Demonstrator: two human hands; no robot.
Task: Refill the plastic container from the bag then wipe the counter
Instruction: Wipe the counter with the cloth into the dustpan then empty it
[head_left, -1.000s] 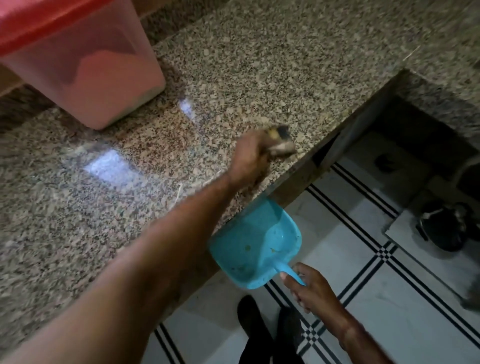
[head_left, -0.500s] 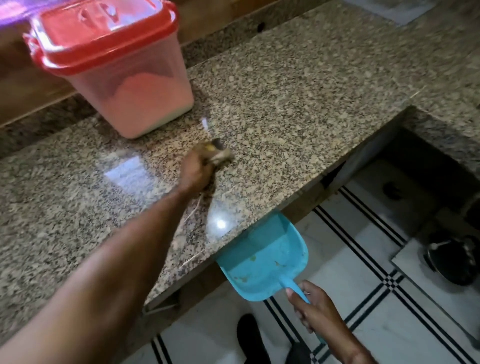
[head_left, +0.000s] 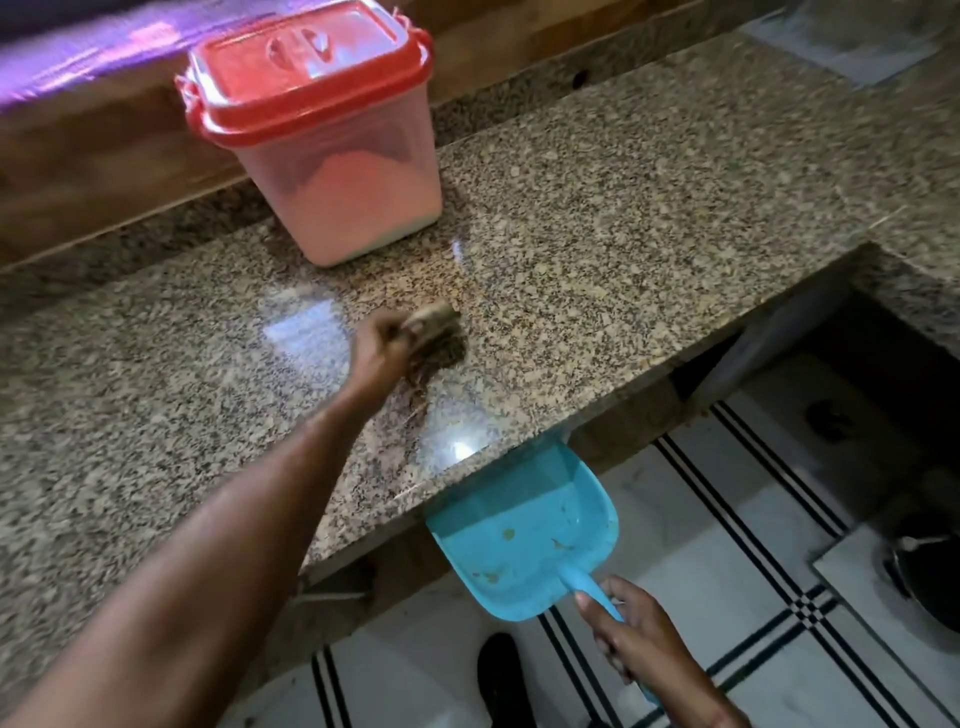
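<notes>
A clear plastic container with a closed red lid stands at the back of the speckled granite counter; pale powder fills its lower part. My left hand is stretched over the middle of the counter, shut on a small hand brush whose bristles touch the stone. My right hand grips the handle of a blue dustpan, held just below the counter's front edge. A few crumbs lie in the pan. No bag is visible.
A wooden ledge runs behind the counter. To the right the counter steps around a dark recess. Below is white tiled floor with black lines, a dark pot at right, and my dark shoe.
My left hand with the brush has moved left and back from the counter's front edge toward the middle. The dustpan stays under the edge. The view has tilted up, showing the whole container.
</notes>
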